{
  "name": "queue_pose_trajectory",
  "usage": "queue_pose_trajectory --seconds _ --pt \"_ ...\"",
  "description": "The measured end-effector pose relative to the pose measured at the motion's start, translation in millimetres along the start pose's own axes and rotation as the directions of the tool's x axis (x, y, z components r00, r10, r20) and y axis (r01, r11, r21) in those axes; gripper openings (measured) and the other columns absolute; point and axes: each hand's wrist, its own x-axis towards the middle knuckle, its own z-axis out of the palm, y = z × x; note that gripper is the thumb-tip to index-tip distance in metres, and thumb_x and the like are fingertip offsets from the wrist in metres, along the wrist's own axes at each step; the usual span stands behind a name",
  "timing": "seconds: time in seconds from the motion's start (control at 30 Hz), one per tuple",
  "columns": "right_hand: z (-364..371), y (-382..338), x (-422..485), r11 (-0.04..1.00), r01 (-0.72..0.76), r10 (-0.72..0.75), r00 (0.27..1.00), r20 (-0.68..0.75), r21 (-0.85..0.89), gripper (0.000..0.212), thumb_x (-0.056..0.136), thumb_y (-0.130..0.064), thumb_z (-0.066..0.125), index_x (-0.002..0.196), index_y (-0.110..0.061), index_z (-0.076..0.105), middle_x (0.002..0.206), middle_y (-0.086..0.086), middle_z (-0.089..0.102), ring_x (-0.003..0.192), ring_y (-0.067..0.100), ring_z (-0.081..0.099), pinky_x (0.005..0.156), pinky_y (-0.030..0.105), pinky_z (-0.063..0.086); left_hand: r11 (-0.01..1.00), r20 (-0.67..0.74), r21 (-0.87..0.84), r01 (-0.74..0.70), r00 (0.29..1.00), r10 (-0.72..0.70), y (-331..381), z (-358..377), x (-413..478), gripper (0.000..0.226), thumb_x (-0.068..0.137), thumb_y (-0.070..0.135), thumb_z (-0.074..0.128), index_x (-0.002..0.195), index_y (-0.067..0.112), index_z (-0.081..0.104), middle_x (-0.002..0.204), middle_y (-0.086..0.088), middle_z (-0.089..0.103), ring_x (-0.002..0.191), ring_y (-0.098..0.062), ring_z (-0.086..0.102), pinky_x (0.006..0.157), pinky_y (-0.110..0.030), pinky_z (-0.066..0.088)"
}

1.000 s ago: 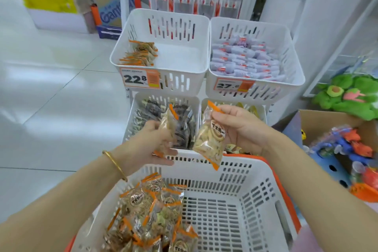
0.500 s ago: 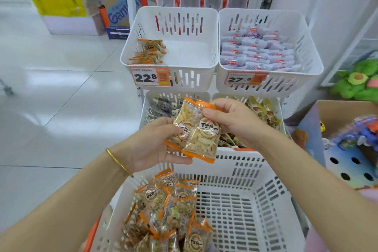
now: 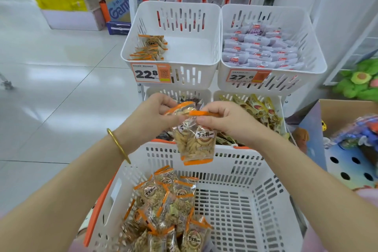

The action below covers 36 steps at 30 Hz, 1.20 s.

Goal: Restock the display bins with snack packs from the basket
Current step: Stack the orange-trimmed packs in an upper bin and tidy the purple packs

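Note:
Both hands hold clear snack packs (image 3: 194, 143) with orange ends above the far rim of the white basket (image 3: 255, 174). My left hand (image 3: 147, 120) grips the upper pack by its top, and my right hand (image 3: 227, 122) pinches the orange top edge of the front pack, which hangs down. More of the same packs (image 3: 163, 210) lie piled in the basket's left side. The upper left display bin (image 3: 192, 51), tagged 22.8, has a small stack of these packs (image 3: 151, 49) at its left; the rest of its floor is bare.
The upper right bin (image 3: 311, 47) is full of pale purple packs. Two lower bins (image 3: 280, 108) with other snacks sit behind my hands. A cardboard box of toys (image 3: 347, 139) stands at the right. Shiny tiled floor (image 3: 51, 88) spreads to the left.
My hands have come together, and the two packs now overlap with their tops gathered between both hands. The view has moved closer to the bins.

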Motion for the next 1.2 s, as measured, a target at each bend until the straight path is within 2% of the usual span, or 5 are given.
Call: queue_pose_trajectory --seconds 0.33,0.5,0.73,0.97,1.2 --pt "4.3 0.5 2.9 0.998 0.062 -0.063 0.977 -0.206 -0.008 0.012 0.094 -0.021 0.055 0.082 -0.025 0.054 0.072 -0.011 0.057 0.062 -0.002 0.056 0.057 0.020 0.047 0.804 0.335 -0.551 0.223 0.942 -0.031 -4.1 16.1 -4.0 0.051 0.081 0.029 0.071 0.127 0.021 0.052 0.121 -0.018 0.061 0.103 -0.037 0.063 0.088 -0.052 0.052" --pt "12.3 3.2 6.8 0.971 0.082 -0.144 0.950 -0.277 -0.225 0.010 0.095 -0.028 0.052 0.093 -0.021 0.047 0.082 -0.002 0.056 0.071 0.007 0.056 0.065 0.028 0.047 0.914 0.196 -0.392 0.105 0.980 -0.028 -5.8 31.2 -4.1 0.065 0.074 0.005 0.077 0.122 0.029 0.040 0.113 -0.009 0.064 0.097 -0.023 0.068 0.086 -0.044 0.055" --pt "-22.0 -27.6 16.0 0.946 -0.125 0.127 0.992 0.012 0.300 0.054 0.077 -0.011 0.074 0.124 -0.025 0.051 0.103 -0.009 0.067 0.091 0.014 0.070 0.064 0.039 0.060 0.968 0.174 -0.247 -0.051 0.980 0.096 10.9 2.3 21.6 0.059 0.081 -0.004 0.066 0.124 0.017 0.033 0.115 -0.007 0.061 0.093 -0.012 0.065 0.075 -0.024 0.056" --pt "-53.2 -90.1 114.0 0.990 0.119 -0.139 0.909 -0.393 -0.073 0.029 0.080 -0.006 0.071 0.101 -0.011 0.052 0.099 0.007 0.063 0.086 0.022 0.067 0.066 0.040 0.060 0.937 -0.344 0.254 -0.241 0.883 0.320 18.2 -42.6 80.2 0.055 0.081 0.018 0.070 0.129 0.012 0.044 0.123 0.000 0.050 0.111 -0.012 0.048 0.092 -0.009 0.036" --pt "-41.5 -58.7 229.6 0.809 -0.045 -0.198 0.918 -0.344 -0.585 0.028 0.079 -0.008 0.068 0.097 -0.017 0.048 0.089 0.001 0.053 0.089 0.026 0.055 0.071 0.034 0.044 0.758 -0.269 0.638 -0.136 0.883 0.385 -31.2 -58.2 119.8 0.051 0.086 0.039 0.048 0.127 0.008 0.051 0.146 -0.015 0.037 0.142 -0.032 0.020 0.118 -0.040 0.012"
